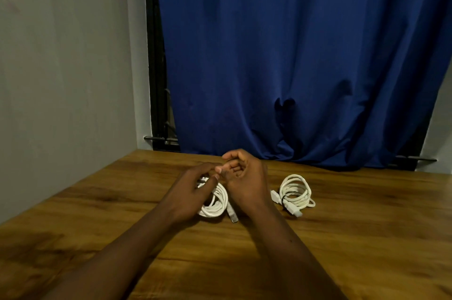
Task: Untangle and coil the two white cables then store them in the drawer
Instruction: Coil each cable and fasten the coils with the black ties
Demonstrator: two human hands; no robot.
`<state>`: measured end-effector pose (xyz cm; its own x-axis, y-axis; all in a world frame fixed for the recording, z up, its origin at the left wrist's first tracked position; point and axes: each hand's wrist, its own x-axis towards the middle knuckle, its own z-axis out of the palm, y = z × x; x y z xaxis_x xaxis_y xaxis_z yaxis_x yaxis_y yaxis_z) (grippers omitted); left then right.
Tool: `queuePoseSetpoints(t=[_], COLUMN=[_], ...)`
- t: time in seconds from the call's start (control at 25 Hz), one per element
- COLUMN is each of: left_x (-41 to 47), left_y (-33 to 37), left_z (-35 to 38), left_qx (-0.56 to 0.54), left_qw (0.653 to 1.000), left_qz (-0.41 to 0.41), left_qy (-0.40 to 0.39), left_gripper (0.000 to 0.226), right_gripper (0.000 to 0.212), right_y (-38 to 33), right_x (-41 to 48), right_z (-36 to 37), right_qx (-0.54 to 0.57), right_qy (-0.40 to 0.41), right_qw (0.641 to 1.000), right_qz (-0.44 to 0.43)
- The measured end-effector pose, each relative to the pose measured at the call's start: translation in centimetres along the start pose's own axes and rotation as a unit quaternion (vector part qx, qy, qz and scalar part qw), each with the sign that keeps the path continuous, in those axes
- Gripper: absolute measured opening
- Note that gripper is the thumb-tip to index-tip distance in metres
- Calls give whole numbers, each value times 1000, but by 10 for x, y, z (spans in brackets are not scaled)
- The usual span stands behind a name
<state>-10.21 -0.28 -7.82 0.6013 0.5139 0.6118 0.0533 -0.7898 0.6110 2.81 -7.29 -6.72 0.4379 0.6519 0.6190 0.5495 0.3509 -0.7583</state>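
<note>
Behind everything, a blue curtain [293, 55] hangs down to the far edge of the wooden table [342, 250], with a grey wall [68, 55] along the table's left edge and a dark window frame [156, 79] showing between wall and curtain above the far-left corner. Both forearms reach in from the near edge and meet over the middle of the table, somewhat toward the far edge. The right hand [244, 177] is raised with its palm turned left, thumb on top and fingers half curled; its fingertips [220, 170] touch the left hand, and I cannot tell whether it holds anything. The left hand [190, 189] lies lower, its fingers curled down over the far-left part of the left cable coil [215, 204] and gripping it there, hiding that part. This coil rests flat on the table under and between the two hands, wound in a rough ring, with its plug [233, 215] sticking out toward the near edge. The right cable coil [296, 192] lies flat just right of the right wrist, apart from both hands, slightly oval with its long axis running from far edge to near edge. A dark band [285, 198] crosses its near-left side. One plug end [275, 195] sits against its left side, and another [297, 213] points toward the near-right corner.
</note>
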Motion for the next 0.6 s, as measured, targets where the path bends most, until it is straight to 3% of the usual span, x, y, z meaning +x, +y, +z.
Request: queuePoseSetpoints(t=[0.24, 0.4, 0.6], left_x=[0, -1, -1], left_y=[2, 0, -4], left_z=[2, 4, 5], left_qx=[-64, -79, -73], left_qw=[997, 996, 996], left_qz=[-52, -51, -41], left_qy=[-1, -7, 2], left_gripper=[20, 30, 28], right_gripper=[16, 17, 10], right_y=[-5, -8, -1], right_x=[-2, -1, 2], right_z=[1, 1, -2], right_qx=[-33, 29, 42], right_qy=[-43, -11, -54], right_qw=[994, 998, 998], right_qz=[-91, -49, -6])
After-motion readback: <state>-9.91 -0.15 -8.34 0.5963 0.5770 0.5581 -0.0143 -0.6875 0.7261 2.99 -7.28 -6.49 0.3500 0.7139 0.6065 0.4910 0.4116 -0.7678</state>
